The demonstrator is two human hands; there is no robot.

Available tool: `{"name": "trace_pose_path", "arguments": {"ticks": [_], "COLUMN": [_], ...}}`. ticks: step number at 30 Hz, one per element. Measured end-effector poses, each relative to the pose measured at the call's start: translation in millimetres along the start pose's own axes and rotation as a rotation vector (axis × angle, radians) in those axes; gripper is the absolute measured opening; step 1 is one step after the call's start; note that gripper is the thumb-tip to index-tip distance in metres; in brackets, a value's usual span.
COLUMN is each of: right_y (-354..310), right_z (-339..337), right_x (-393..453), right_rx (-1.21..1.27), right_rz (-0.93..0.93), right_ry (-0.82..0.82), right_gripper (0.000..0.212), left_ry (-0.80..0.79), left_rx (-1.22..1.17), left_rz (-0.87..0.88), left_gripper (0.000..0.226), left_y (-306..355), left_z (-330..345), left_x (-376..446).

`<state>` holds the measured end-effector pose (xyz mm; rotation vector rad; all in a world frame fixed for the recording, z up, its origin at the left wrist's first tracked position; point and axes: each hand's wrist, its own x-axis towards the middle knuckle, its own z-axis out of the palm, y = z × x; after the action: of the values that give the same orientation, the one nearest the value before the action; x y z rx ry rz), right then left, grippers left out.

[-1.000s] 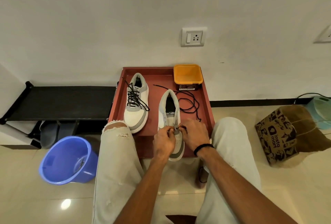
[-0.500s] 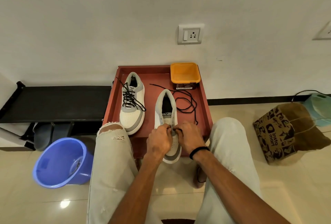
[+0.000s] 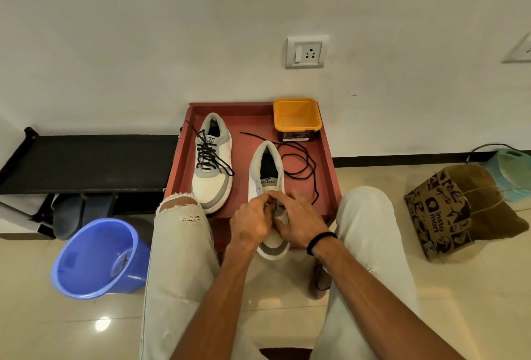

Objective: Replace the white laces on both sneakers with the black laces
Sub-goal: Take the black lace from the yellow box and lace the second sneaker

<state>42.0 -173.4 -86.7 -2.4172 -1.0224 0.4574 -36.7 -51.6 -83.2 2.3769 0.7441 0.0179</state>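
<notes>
Two white and grey sneakers stand on a red tray (image 3: 327,158). The left sneaker (image 3: 212,164) is laced with a black lace, its ends loose. The right sneaker (image 3: 268,178) has bare upper eyelets, and its toe juts over the tray's front edge. A loose black lace (image 3: 298,158) curls on the tray to its right and runs down toward my hands. My left hand (image 3: 253,220) and my right hand (image 3: 298,221) meet over the right sneaker's lower eyelets, fingers curled and pinching there. What they pinch is hidden by the fingers.
An orange-lidded box (image 3: 297,118) stands at the tray's back right. A blue bucket (image 3: 97,259) sits on the floor at left, beside a black shoe rack (image 3: 86,161). A brown paper bag (image 3: 451,210) lies at right. My knees flank the tray.
Both hands stay together on the right sneaker and have shifted slightly toward its tongue. The view has drifted a little.
</notes>
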Motion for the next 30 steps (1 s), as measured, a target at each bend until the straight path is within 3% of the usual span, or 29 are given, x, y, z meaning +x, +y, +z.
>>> {"name": "trace_pose_path", "arguments": {"ticks": [6,9,13,16,21,25,30], "right_y": [-1.2,-1.5,0.6,0.1,-8.5,-15.9,-21.3], "right_z": [2.4,0.3,-0.1,2.0,-1.2,-8.1,-10.9], "right_x": [0.9,3.0,6.4,7.6,4.3,1.9,-4.6], "right_rx": [0.003,0.024,0.021,0.037,0.125,0.315,0.355], "right_rz": [0.009,0.026,0.037,0.035,0.008,-0.083,-0.099], "right_ry": [0.049,0.079,0.104,0.116,0.208,0.297,0.333], "right_gripper": [0.061,0.049,0.038,0.029,0.031,0.029,0.019], "left_ry": [0.048,0.124,0.333,0.459,0.294,0.255,0.226], "left_rx": [0.140,0.148,0.009,-0.273,-0.617,-0.539,-0.438], "left_rz": [0.066,0.068,0.080,0.048,-0.031,-0.028,-0.018], "left_gripper": [0.024,0.023,0.020,0.022,0.017,0.016,0.018], "left_y": [7.3,11.3,4.3,-1.6,-6.8,-8.2,-9.3], "left_z": [-1.4,-2.1,-12.5,-25.0,-21.4,-12.4,-7.7], "left_x": [0.3,-6.0,-1.4,-0.4,-3.1,-1.8,-3.4]}}
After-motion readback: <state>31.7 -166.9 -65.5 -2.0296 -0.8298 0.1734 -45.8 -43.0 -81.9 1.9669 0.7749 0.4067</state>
